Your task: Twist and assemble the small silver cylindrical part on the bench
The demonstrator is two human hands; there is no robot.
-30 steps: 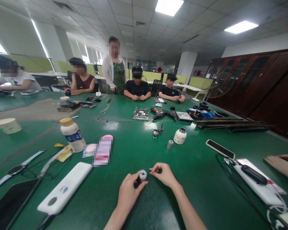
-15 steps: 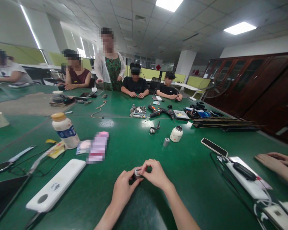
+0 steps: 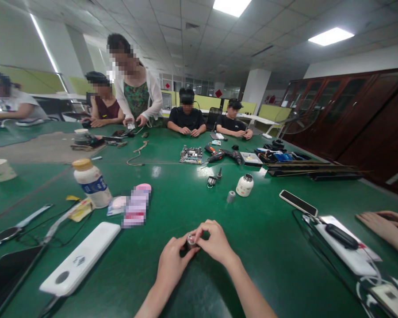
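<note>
My left hand (image 3: 175, 258) has its thumb and fingers around a small silver metal cylinder (image 3: 191, 240) low over the green table (image 3: 172, 207). The thumb and fingertips of my right hand (image 3: 215, 243) are pinched together at the cylinder's top; whatever they may hold is too small to make out. Beyond the hands, a similar silver cylinder (image 3: 231, 197) stands beside a white patterned bottle body (image 3: 245, 185) with an open metal neck. Behind these lie a small metal part with a ring (image 3: 211, 181) and a dark pointed part (image 3: 219, 173).
To the left are a white power bank-like device (image 3: 81, 258), a yellow-capped bottle (image 3: 92, 183) and a pink packet (image 3: 137, 205). A phone (image 3: 298, 202) and cables lie right, near another person's hands (image 3: 383, 223). A circuit board (image 3: 191, 155) and drills are further back.
The standing person across the table has leaned forward and to the left, hands now over small items there. My hands keep nearly the same pose at the cylinder.
</note>
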